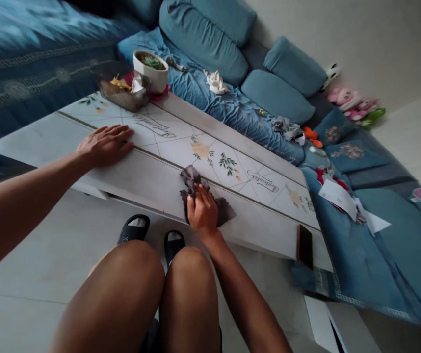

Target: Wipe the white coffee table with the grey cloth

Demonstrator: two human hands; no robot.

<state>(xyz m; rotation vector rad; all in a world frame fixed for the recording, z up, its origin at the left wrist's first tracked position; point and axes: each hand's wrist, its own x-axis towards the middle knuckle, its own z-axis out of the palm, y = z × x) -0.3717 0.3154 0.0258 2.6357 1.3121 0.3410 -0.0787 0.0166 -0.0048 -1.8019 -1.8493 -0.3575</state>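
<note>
Pressed against the near part of a long white coffee table (151, 166), my right hand (203, 211) grips a dark grey-brown cloth (225, 211). The cloth bunches up past my fingers, and one scalloped corner spreads out flat to the right. My left hand (105, 144) lies palm down on the tabletop farther left, fingers stretched out, holding nothing. Under the cloth and beyond it runs a table runner (214, 159) printed with leaves, yellow flowers and the word "September".
At the table's far left stand a clear brown bin (125, 98) with wrappers in it and a white potted succulent (151, 71). A phone (304, 246) lies near the right end. Blue sofas (210, 103) border the table, with clothes and papers (339, 198) on them.
</note>
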